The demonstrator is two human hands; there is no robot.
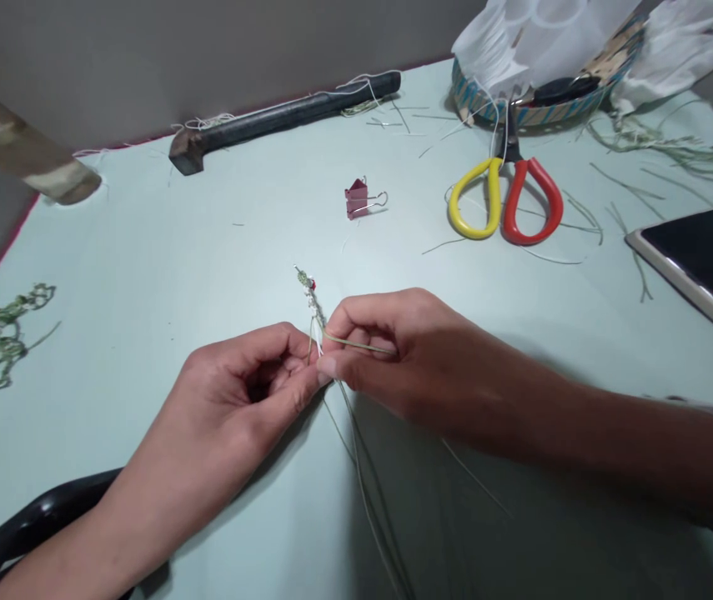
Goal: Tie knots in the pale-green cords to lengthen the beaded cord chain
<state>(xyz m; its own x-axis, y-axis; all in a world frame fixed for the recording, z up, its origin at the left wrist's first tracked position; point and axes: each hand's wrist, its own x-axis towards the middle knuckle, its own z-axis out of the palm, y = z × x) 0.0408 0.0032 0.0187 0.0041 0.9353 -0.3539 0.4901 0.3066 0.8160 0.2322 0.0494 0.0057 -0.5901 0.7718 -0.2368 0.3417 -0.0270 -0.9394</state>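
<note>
Left hand (256,383) and right hand (387,354) pinched on thin, knotted green-and-white cord (312,302)

The cord's knotted end (a red speck near its tip) juts beyond both hands above the pale green worktop (206,242); farther off lie a small maroon metal binder clip (357,201) and yellow-and-red-handled scissors (509,151).

Phone (712,260) at far right, hammer (287,115) and basket (559,114) toward the back.
</note>
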